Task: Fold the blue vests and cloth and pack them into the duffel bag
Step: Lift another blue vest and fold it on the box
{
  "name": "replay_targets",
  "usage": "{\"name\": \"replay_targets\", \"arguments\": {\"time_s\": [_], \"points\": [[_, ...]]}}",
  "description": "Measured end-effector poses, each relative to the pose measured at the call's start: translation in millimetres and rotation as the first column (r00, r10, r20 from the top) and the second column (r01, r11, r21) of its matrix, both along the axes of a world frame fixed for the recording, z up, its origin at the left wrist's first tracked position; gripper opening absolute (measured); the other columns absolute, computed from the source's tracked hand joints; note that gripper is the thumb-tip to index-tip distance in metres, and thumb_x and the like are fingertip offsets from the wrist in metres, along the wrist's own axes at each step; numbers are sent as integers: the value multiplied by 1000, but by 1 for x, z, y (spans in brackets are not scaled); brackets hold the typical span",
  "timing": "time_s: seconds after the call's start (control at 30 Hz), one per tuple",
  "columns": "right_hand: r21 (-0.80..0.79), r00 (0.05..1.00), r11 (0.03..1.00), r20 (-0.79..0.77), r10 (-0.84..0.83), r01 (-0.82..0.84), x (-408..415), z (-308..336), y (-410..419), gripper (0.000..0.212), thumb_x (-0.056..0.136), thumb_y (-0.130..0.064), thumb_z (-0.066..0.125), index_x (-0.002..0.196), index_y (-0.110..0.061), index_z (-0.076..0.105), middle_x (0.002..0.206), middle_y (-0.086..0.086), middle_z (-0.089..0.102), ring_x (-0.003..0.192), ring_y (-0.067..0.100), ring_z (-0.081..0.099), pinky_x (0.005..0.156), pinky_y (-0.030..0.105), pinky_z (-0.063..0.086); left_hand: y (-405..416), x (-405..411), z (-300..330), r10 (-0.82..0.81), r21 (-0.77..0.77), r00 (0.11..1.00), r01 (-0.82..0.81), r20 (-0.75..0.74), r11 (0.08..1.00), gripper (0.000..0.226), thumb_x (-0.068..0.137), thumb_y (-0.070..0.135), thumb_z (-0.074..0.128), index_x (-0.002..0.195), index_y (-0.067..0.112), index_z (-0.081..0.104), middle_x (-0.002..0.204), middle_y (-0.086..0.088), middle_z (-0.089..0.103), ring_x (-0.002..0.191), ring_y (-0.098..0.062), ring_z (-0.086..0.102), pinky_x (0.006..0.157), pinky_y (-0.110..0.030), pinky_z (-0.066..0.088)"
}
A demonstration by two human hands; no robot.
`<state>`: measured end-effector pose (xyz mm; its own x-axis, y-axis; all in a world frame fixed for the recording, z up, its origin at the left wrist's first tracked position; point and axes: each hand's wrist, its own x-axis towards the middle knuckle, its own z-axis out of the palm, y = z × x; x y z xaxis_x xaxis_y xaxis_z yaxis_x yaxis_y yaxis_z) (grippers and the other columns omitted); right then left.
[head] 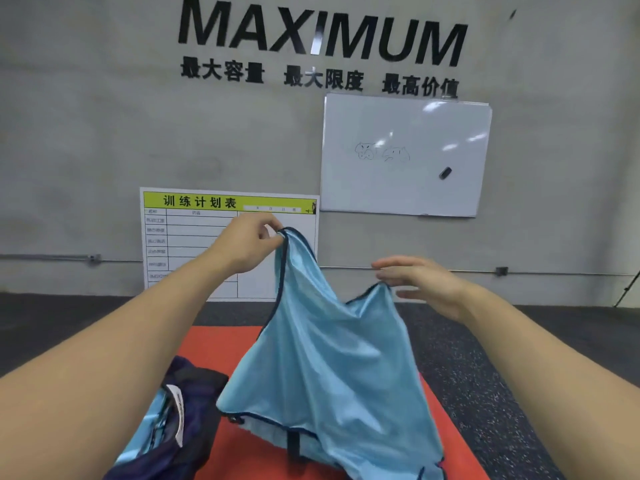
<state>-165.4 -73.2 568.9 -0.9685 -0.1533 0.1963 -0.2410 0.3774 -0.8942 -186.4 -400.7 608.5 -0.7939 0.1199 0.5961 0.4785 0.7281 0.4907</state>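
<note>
The person holds a light blue vest [325, 355] up in the air in front of them, over a red mat [214, 348] on the dark speckled floor [485, 368]. The left hand [247, 242] pinches one shoulder strap of the vest between thumb and curled fingertips, lifting that strap higher than the other. The right hand [420, 284] sits at the other strap with its fingers mostly straight and spread forward; the strap's top meets the underside of those fingers, but I cannot tell whether the thumb is clamping it or the cloth only hangs against the hand. The vest has dark navy trim along its openings and drapes down in loose folds, its lower edge bunched near the mat.

At the lower left, partly hidden under the left forearm, lies a dark navy duffel bag [194, 403], open, with pale blue fabric [149, 431] showing inside it and a white label at its rim. The hanging vest blocks the view of most of the mat behind it.

Against the grey wall [86, 133] leans a training chart [194, 237] with a green header, half covered by the left hand and arm. To its right hangs a whiteboard [405, 154] with faint doodles and a small black eraser [445, 173] stuck to it. Large black lettering [322, 32] runs above.
</note>
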Motion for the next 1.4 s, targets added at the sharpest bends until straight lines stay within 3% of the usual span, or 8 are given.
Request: {"name": "replay_targets", "arguments": {"time_s": [0.1,0.23,0.6,0.7,0.8,1.07,1.27,1.4], "points": [[16,980,980,-19,196,-196,6,0,-31,30,98,-35,66,128,-37,68,129,-14,69,125,4,60,107,33,45,12,17,2,-97,-11,988,99,124,995,12,101,24,56,94,20,66,61,-1,68,51,-17,62,55,-26,43],[-52,966,968,-91,242,-247,9,0,-74,32,101,-32,63,132,-23,63,120,2,74,115,17,68,106,39,49,25,26,-4,-174,4,972,176,159,984,15,98,11,55,98,14,70,75,-3,76,65,-18,74,47,-18,41],[-203,980,973,-187,74,-112,4,4,-108,6,98,-18,68,96,-12,68,87,3,70,81,16,66,84,37,58,30,30,-18,-215,102,969,203,121,974,29,92,1,51,95,18,74,75,-2,77,70,-17,76,84,-56,57],[-272,987,962,-160,-25,-19,4,6,-104,10,102,-16,58,94,-11,62,84,5,65,73,15,63,72,30,58,29,29,-19,-201,127,974,187,105,974,20,96,6,55,96,15,73,76,-2,77,69,-17,75,83,-49,58],[-343,989,938,-110,-94,51,0,5,-94,12,102,-15,52,91,-15,57,81,3,61,70,15,60,68,29,55,30,34,-16,-208,224,971,178,115,958,14,101,16,54,97,12,66,75,-5,76,69,-23,75,59,-34,48],[-380,990,920,-137,45,-95,8,7,-85,36,97,-4,51,115,-28,72,94,7,70,82,21,61,77,35,53,49,35,-29,-312,255,886,232,343,939,34,108,45,36,117,22,60,88,-7,78,79,-23,76,67,-31,45],[-416,977,886,-141,160,-205,11,10,-83,27,96,-8,64,120,-17,72,104,4,75,96,21,69,94,39,56,60,27,-40,-390,428,886,259,251,866,30,106,39,45,120,23,67,103,-2,72,81,-14,69,70,-27,52],[-374,986,916,-124,108,-147,9,6,-78,35,91,-12,76,124,-20,70,114,10,76,100,22,73,89,36,59,65,26,-35,-400,530,906,273,140,803,17,99,21,63,113,17,72,106,-4,75,85,-10,69,70,-21,55]]}}
